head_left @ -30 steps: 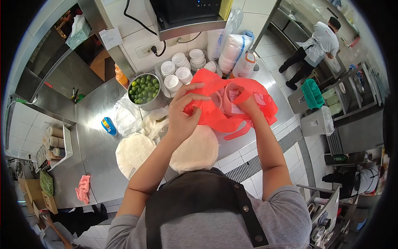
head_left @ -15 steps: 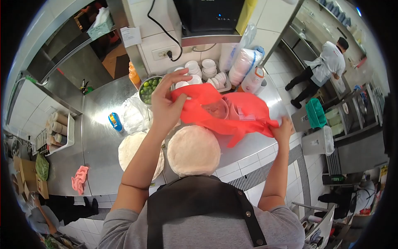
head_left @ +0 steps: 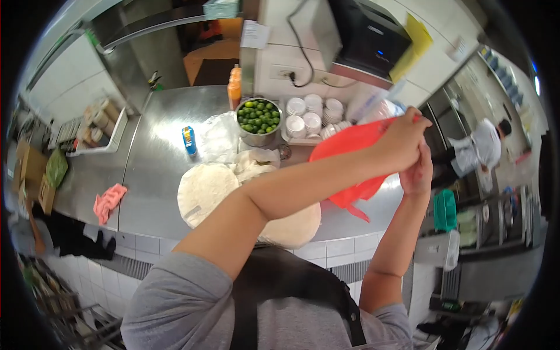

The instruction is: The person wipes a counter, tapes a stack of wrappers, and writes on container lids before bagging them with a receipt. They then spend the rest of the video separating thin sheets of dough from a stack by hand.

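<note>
Both my hands are together at the right of the steel counter, at the upper edge of a red cloth-like bag. My left hand (head_left: 402, 140) reaches across and is closed on the bag (head_left: 356, 163). Just below and right of it, my right hand (head_left: 419, 169) is closed against the same edge; its fingertips are partly hidden. The bag hangs down to the left, its lower tip over the counter. Flat, round, pale dough-like discs lie near me, one at the left (head_left: 207, 189) and another (head_left: 294, 226) partly under my left forearm.
A metal pot of green limes (head_left: 258, 118), an orange bottle (head_left: 234, 88) and a tray of small white cups (head_left: 303, 142) stand at the back. A blue can-like item (head_left: 189, 141) and pink cloth (head_left: 109, 202) lie left. A person (head_left: 481, 146) stands far right.
My left hand has moved right across the counter to meet my right hand. The red bag, stretched between them before, now hangs from both. The view has turned.
</note>
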Motion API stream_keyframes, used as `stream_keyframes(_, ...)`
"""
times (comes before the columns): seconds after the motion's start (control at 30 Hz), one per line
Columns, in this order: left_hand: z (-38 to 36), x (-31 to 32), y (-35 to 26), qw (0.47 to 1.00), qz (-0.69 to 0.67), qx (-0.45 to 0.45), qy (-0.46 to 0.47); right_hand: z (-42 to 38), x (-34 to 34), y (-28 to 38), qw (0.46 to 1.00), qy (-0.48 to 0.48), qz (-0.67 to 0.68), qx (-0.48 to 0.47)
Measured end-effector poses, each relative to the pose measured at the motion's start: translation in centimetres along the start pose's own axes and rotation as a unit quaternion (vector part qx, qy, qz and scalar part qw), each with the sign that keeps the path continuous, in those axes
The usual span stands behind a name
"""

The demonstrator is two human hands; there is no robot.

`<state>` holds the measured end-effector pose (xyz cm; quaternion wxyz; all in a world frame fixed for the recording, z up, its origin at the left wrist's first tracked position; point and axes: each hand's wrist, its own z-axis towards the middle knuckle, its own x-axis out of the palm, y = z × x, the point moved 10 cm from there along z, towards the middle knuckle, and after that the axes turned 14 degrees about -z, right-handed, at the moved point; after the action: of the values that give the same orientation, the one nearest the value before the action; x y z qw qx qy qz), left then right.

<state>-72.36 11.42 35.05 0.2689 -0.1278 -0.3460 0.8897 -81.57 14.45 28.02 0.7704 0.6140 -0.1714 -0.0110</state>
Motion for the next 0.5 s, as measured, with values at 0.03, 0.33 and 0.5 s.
stream_keyframes(0.03,-0.3,-1.4,-0.6,1.000,0.013,0.002,-0.016,0.0,1.8,0.5,0.999,0.036,0.018,-0.023)
stream_keyframes(0.33,-6.2,-11.8,-5.8,0.959,0.257,0.115,0.034,4.1,-3.8,5.0,0.959,-0.233,-0.118,-0.105)
stream_keyframes(0.5,-20.1,-21.7,4.0,0.973,0.143,-0.146,0.109,0.9,3.9,9.9,0.942,-0.172,-0.195,-0.212)
